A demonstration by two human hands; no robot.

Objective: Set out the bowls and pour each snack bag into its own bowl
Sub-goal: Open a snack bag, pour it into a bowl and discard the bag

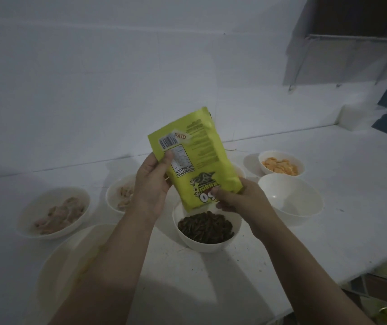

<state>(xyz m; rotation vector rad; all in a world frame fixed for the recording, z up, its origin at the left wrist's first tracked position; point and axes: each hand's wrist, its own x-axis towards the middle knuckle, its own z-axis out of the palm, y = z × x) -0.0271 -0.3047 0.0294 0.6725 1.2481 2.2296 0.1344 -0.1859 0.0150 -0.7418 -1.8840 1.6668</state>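
A yellow-green snack bag [195, 156] is held upside down, its mouth just above a white bowl [187, 240] filled with dark seeds [205, 227]. My left hand [151, 184] grips the bag's upper left edge. My right hand [241, 198] pinches its lower right corner near the opening. An empty white bowl [291, 195] stands to the right. Behind it a bowl of orange crackers [280, 166] sits against another bowl [251, 164]. At left are two bowls of pale snacks [54, 213] [119, 193].
A large white plate or bowl [70, 261] lies near the front left, partly under my left forearm. The white counter [328, 242] ends at an edge on the right, with tiled floor below. A metal rack [342, 57] hangs on the wall at upper right.
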